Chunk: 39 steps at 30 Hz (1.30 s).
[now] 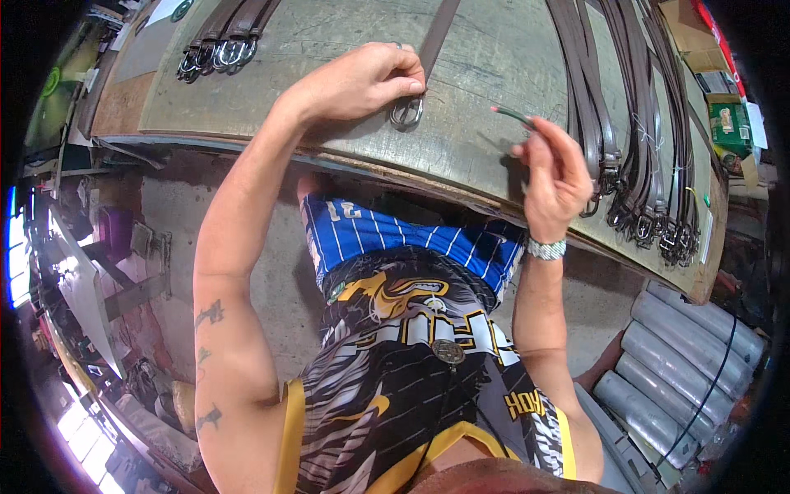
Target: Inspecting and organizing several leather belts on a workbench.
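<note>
To the left, a bunch of brown belts [224, 51] is lying with its silver buckles toward me, well apart from my left hand [378, 78]. That hand is pinching one brown belt [440, 37] just above its silver buckle [406, 114], which is resting on the table [494, 62] near the front edge. My right hand [557, 177] is holding a thin green stick [517, 117] with a reddish tip between thumb and fingers. Farther right, several belt bundles [648, 181] are crowding that hand's outer side, a green box [730, 128] is standing past them, and silver rolls [671, 362] are lying below the table.

Bare tabletop is stretching between the left bunch and my left wrist, then again between the pinched belt and the bundles.

The left bunch and the pinched belt are running out of view at the top, my left fingers are hiding part of the belt, and the stick's rear end is disappearing into my right hand.
</note>
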Motion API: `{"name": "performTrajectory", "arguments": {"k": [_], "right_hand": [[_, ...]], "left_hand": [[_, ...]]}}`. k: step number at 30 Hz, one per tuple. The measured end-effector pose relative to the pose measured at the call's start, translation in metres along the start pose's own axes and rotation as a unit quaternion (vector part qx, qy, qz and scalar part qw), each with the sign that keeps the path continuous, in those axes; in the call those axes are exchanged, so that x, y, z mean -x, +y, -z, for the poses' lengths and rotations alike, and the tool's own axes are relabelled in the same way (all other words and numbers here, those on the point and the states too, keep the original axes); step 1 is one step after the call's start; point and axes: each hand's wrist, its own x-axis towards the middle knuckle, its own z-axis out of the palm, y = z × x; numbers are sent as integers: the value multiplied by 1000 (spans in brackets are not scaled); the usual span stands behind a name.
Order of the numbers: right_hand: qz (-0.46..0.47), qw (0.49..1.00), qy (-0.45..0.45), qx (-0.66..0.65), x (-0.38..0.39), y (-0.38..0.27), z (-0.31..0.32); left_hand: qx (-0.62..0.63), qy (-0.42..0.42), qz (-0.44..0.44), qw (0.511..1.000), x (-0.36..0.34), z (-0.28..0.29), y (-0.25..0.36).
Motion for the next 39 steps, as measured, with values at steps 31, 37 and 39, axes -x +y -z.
{"name": "performTrajectory", "arguments": {"k": [31,37,39], "right_hand": [[89,970,-164,158,-20,3,-50],[94,969,-162,163,-21,4,-52],[100,968,-164,164,-22,3,-52]], "left_hand": [[-30,-6,-23,999,-7,0,3],[-38,-11,-10,999,-8,4,3],[-8,-37,17,999,-7,5,1]]}}
